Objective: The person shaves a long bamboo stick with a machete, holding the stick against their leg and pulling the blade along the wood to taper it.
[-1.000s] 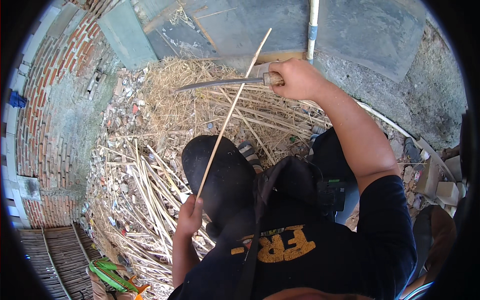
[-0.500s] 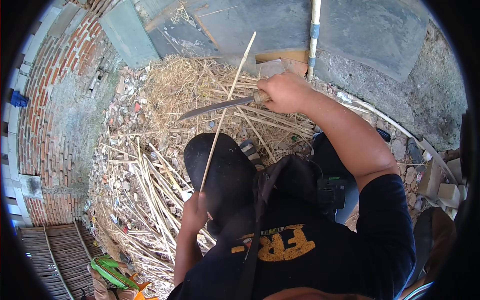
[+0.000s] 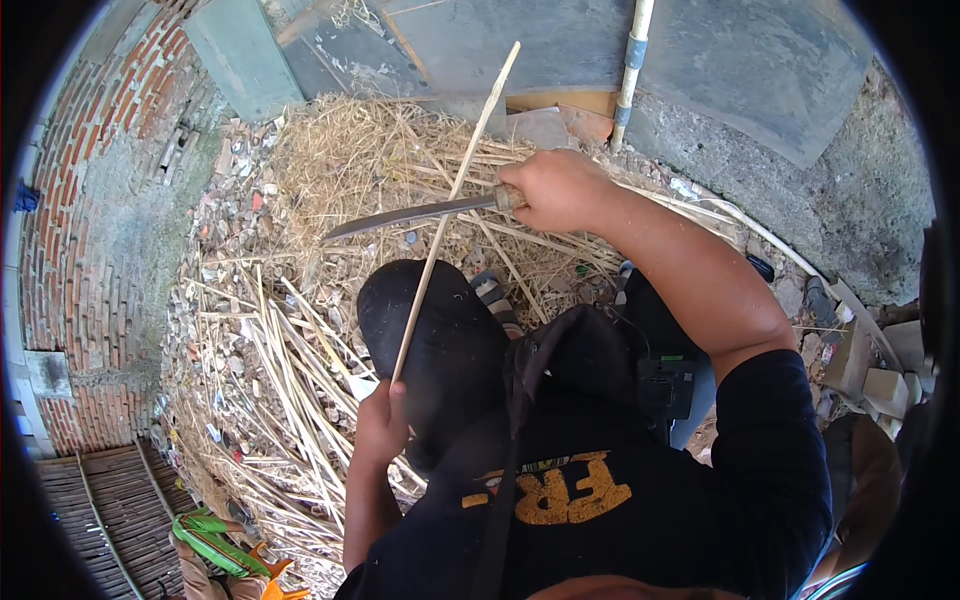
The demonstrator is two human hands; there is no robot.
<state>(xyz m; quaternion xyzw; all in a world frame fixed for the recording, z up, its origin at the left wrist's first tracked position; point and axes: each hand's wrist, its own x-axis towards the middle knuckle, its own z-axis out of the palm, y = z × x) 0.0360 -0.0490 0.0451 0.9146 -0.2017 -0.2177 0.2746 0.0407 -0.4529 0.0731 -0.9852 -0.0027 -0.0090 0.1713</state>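
My left hand (image 3: pixel 380 425) is closed around the lower end of a long, thin bamboo strip (image 3: pixel 424 282), which slants up and away to the right. My right hand (image 3: pixel 560 190), farther out, grips the wooden handle of a machete (image 3: pixel 385 220). Its long dark blade points left and crosses the strip around its middle; whether the two touch I cannot tell. Below the crossing is a rounded black shape (image 3: pixel 425 330), apparently my bent knee, with a striped sandal (image 3: pixel 495 300) beside it.
Many loose bamboo strips (image 3: pixel 300 390) lie on rubble at the left. Dry shavings (image 3: pixel 350 165) are heaped farther out, before leaning grey panels (image 3: pixel 750 70) and a white pipe (image 3: pixel 632 75). A brick wall (image 3: pixel 85 240) stands left. A person in green and orange (image 3: pixel 220 545) is at lower left.
My right hand and the machete have shifted slightly left, so more of the blade extends past the strip. The strip's far end has risen a little; my left hand still grips it.
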